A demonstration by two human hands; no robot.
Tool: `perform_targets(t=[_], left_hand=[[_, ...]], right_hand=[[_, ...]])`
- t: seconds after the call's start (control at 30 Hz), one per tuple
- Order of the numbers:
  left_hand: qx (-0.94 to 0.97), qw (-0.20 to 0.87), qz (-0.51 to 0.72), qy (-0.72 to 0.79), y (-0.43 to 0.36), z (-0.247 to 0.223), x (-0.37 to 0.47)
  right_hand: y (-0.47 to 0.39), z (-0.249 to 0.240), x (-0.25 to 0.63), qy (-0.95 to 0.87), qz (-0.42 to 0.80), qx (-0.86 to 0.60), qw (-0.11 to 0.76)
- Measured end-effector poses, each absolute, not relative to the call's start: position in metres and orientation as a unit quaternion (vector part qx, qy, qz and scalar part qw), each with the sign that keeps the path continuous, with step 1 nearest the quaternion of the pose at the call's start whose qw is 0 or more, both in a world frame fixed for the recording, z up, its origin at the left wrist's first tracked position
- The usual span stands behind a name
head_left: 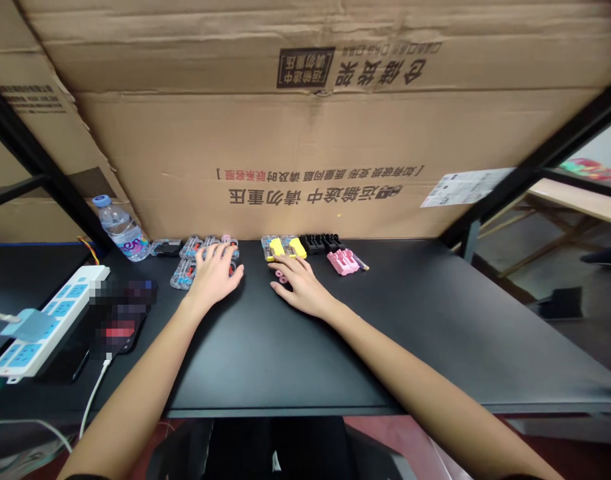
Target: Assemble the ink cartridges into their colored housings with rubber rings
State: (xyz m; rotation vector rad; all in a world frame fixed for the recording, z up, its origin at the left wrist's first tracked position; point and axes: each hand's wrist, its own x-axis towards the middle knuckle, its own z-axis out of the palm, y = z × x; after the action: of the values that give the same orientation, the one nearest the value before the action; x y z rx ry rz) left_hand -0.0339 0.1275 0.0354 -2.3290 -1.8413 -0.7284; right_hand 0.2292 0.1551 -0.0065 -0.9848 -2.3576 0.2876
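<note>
My left hand (pixel 214 277) lies over a group of small clear plastic pieces (pixel 182 273) with coloured parts inside, its fingers spread and the thumb out to the right. My right hand (pixel 304 287) rests further right, fingers stretched forward, just in front of two yellow pieces (pixel 298 248) that lie against more clear pieces (pixel 266 247). Small pink rings (pixel 283 278) show beside its fingers. To its right stand black slotted pieces (pixel 322 243) and a pink slotted piece (pixel 343 262). What lies beneath both palms is hidden.
A water bottle (pixel 122 228) stands at the back left. Nearer are a white power strip (pixel 50 317) with a plugged-in charger (pixel 30 327), a phone (pixel 130 320) and its white cable (pixel 94 393). Cardboard (pixel 305 133) walls the table's back. A pen (pixel 360 262) lies by the pink piece.
</note>
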Motion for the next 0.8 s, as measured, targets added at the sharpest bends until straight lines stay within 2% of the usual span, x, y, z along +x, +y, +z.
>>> perform_targets(t=[0.23, 0.4, 0.6, 0.8], left_hand=[[-0.748, 0.067, -0.214, -0.625, 0.137, 0.038, -0.057], [-0.773, 0.020, -0.182, -0.607, 0.137, 0.029, -0.049], [-0.828, -0.048, -0.187, -0.527, 0.124, 0.038, -0.026], [-0.828, -0.080, -0.235, -0.502, 0.123, 0.041, -0.025]], right_hand=[[0.153, 0.002, 0.238, -0.823, 0.168, -0.368, 0.400], [0.155, 0.011, 0.250, -0.761, 0.188, -0.421, 0.456], [0.168, 0.009, 0.258, -0.767, 0.165, -0.437, 0.440], [0.192, 0.019, 0.299, -0.748, -0.028, -0.547, 0.375]])
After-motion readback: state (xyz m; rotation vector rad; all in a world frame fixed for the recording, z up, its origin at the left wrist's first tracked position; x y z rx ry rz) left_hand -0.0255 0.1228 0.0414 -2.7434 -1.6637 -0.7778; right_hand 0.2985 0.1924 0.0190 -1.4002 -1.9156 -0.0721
